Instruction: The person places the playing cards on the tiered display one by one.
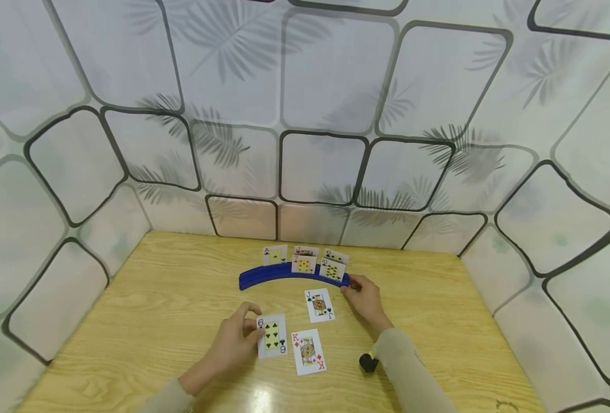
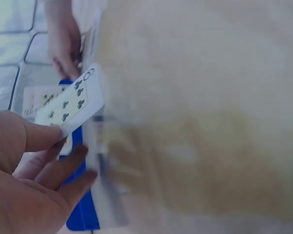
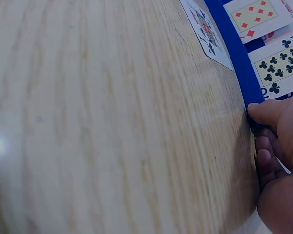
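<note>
Seemingly, the six of clubs (image 1: pixel 272 336) pinched in the left hand (image 1: pixel 236 339) is yet to be racked; the blue card holder (image 1: pixel 255 279) at its one o'clock, gripped by the right hand (image 1: pixel 365 298), already carries five cards (image 1: pixel 303 264). The black-suited jack (image 1: pixel 320 305) at two o'clock and king of diamonds (image 1: pixel 309 351) at four lie unracked on the tabletop (image 1: pixel 175 298).

And here's the left hand (image 1: pixel 239 337), nearer the worktop's (image 1: pixel 170 310) front edge, thumb (image 2: pixel 41 136) pinching, its lower fingers (image 2: pixel 78 189) loosely spread. Over to the right hand (image 1: pixel 364 295), reaching out closer to the far edge, thumb forward, fingers curled in a grip! Both forearms slant inward from the near edge, long sleeves (image 1: pixel 413 370) leaving the wrists bare.
</note>
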`<state>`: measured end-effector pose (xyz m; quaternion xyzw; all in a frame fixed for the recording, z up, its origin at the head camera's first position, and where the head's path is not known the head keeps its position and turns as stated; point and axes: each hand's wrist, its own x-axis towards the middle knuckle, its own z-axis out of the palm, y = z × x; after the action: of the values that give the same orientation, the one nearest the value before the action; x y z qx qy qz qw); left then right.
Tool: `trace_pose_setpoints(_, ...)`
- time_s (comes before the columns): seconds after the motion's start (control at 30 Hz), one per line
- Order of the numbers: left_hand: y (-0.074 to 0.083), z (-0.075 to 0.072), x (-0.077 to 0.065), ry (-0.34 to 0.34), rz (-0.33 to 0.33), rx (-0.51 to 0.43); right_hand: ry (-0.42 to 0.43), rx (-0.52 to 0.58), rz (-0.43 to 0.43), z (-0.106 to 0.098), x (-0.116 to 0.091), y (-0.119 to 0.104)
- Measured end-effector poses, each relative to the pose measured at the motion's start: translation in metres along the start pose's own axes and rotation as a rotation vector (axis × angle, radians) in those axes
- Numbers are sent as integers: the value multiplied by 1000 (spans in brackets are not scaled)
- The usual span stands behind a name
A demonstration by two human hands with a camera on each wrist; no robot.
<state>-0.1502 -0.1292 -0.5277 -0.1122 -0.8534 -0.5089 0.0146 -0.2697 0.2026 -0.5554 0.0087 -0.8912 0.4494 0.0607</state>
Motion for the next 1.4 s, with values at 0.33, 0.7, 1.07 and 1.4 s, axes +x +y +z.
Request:
trace_pose_setpoints(0.33, 5, -18, 32, 139, 107, -5, -2, 0, 5, 1, 0, 1)
trace_pose_setpoints(0.7, 14, -22, 66, 230, 136, 56, -7, 8, 13, 0, -1, 1)
trace_pose_setpoints(1.07, 10, -17, 89, 282, 138, 39, 4, 4, -3, 0, 0, 1)
trace_pose_setpoints(1.4, 11, -12, 103, 293, 120, 11, 12, 8, -14, 0, -1, 1)
